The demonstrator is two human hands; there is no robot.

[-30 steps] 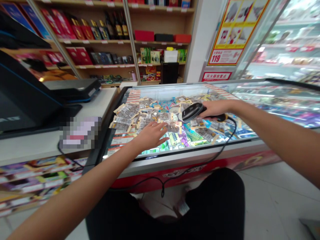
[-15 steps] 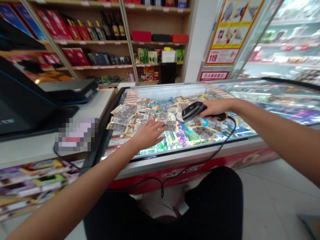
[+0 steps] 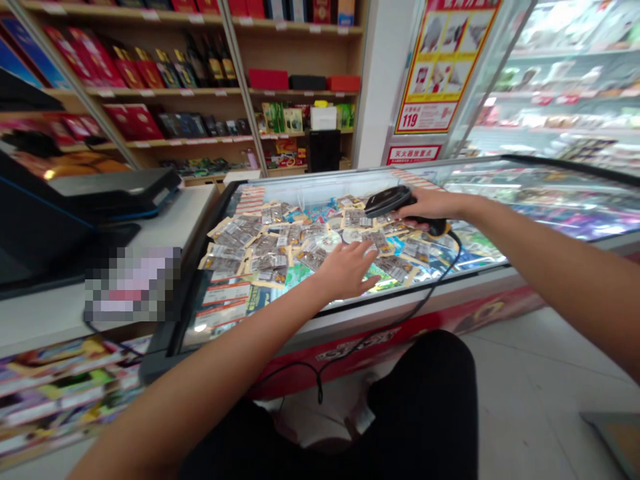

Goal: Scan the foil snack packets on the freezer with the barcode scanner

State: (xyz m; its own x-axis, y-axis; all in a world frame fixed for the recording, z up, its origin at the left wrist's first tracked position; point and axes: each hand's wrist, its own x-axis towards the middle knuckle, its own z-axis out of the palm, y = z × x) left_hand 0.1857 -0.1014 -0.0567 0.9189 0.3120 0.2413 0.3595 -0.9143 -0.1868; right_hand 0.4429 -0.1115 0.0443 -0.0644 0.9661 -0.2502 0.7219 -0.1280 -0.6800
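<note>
My right hand (image 3: 429,205) is wrapped round the handle of a black barcode scanner (image 3: 389,199), whose head points left and down over the glass lid of a chest freezer (image 3: 320,319). A black cable (image 3: 400,320) hangs from the scanner over the freezer's front edge. Several small packets (image 3: 260,245) lie spread across the lid. My left hand (image 3: 346,270) rests on the lid with fingers stretched out, fingertips touching one packet (image 3: 377,241) just below the scanner.
A white counter (image 3: 50,313) at left carries a black register screen (image 3: 40,220) and a black device (image 3: 120,190). Wooden shelves (image 3: 210,90) of boxes and bottles stand behind. A glass-door fridge (image 3: 550,80) is at right. My dark-clothed knee (image 3: 425,400) is below.
My left hand has slid right across the lid to packets under the scanner. The scanner hand has lifted slightly farther back. The camera has turned a little to the left.
</note>
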